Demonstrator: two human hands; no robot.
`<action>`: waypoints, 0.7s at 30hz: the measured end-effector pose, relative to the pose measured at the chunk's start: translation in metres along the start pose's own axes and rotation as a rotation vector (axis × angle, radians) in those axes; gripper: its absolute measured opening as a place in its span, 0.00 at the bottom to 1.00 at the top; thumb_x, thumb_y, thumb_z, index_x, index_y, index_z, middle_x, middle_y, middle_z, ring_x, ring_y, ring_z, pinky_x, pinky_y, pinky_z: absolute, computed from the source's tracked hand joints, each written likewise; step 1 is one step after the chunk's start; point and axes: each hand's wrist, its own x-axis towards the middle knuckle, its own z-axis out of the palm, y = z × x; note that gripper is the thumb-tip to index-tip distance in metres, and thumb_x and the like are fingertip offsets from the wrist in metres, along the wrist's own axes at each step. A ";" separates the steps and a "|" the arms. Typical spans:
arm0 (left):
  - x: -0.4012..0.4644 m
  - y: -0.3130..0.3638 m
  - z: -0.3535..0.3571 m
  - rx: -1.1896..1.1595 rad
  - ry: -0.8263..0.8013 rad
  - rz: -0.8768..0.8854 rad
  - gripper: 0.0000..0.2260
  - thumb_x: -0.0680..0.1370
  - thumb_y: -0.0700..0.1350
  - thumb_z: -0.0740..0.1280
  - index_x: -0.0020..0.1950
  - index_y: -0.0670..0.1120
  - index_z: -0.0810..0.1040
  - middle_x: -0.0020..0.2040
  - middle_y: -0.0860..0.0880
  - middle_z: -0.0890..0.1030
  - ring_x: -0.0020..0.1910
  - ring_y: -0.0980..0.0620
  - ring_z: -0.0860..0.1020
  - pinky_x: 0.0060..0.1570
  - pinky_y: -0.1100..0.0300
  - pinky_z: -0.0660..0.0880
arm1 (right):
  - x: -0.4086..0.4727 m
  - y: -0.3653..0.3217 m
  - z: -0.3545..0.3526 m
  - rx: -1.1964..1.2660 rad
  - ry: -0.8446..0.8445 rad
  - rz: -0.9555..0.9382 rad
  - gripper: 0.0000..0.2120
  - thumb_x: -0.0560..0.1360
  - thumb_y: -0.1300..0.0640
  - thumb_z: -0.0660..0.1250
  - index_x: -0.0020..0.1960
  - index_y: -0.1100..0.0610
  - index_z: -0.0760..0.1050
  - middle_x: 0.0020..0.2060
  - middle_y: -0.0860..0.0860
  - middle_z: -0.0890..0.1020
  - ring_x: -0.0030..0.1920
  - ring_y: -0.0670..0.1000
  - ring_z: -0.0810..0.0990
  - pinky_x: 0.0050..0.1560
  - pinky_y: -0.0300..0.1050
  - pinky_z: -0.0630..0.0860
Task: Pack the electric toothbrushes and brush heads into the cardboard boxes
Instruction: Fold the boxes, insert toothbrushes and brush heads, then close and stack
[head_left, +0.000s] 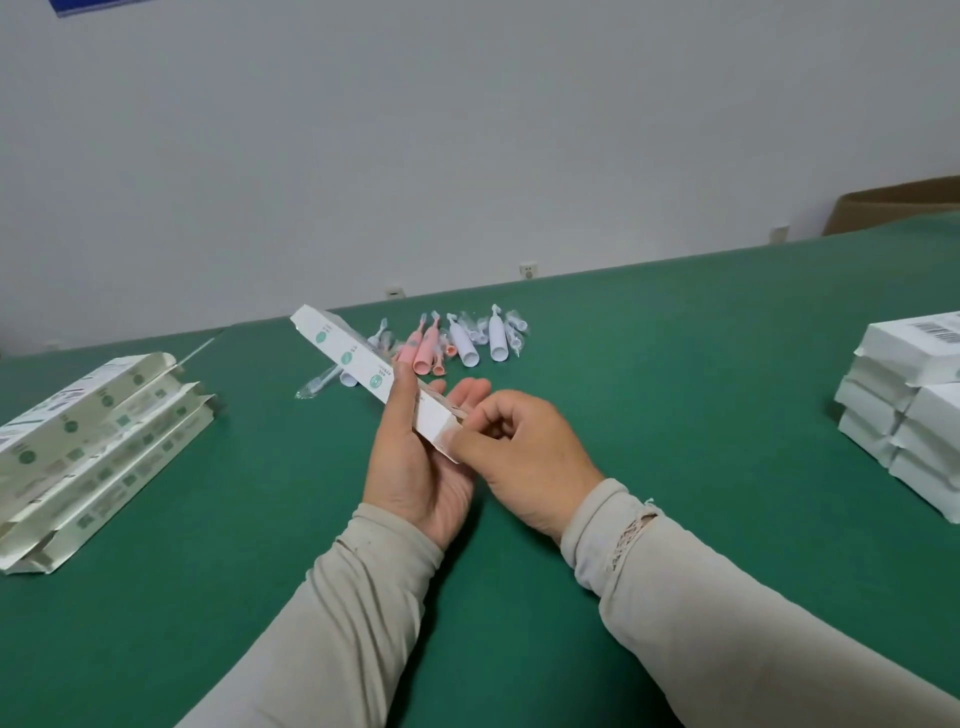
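A long white cardboard box (358, 358) with green round marks slants above the green table, its far end pointing up and left. My left hand (415, 457) holds it from below, thumb along its side. My right hand (519, 457) pinches the flap at the box's near end with curled fingers. Behind the box lie pink toothbrushes (422, 351), white toothbrushes (496, 340) and several wrapped brush heads (317, 384). What is inside the box is hidden.
A pile of flat, unfolded boxes (88, 441) lies at the left. A stack of closed white boxes (904, 410) stands at the right edge. A brown carton (893, 205) sits at the far right behind the table (675, 364). A wall with sockets lies beyond.
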 end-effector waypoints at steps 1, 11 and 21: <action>-0.001 -0.001 0.000 -0.002 0.001 -0.010 0.38 0.70 0.60 0.71 0.74 0.41 0.67 0.60 0.40 0.76 0.61 0.44 0.79 0.57 0.45 0.79 | -0.001 0.000 0.001 -0.001 0.010 0.006 0.08 0.69 0.65 0.73 0.35 0.56 0.76 0.24 0.37 0.76 0.26 0.37 0.72 0.30 0.27 0.67; 0.001 -0.013 0.002 -0.015 -0.072 -0.127 0.34 0.75 0.65 0.64 0.69 0.41 0.66 0.52 0.37 0.83 0.55 0.41 0.82 0.58 0.37 0.77 | -0.006 0.006 -0.021 -0.069 0.017 -0.147 0.12 0.72 0.66 0.72 0.36 0.52 0.76 0.32 0.33 0.78 0.28 0.39 0.71 0.33 0.31 0.70; 0.004 -0.002 -0.003 -0.057 -0.077 -0.151 0.35 0.76 0.69 0.62 0.68 0.41 0.67 0.45 0.41 0.82 0.45 0.41 0.83 0.42 0.44 0.80 | -0.010 0.009 -0.020 -0.319 -0.090 -0.322 0.13 0.71 0.48 0.69 0.54 0.42 0.72 0.51 0.39 0.80 0.36 0.46 0.75 0.39 0.39 0.74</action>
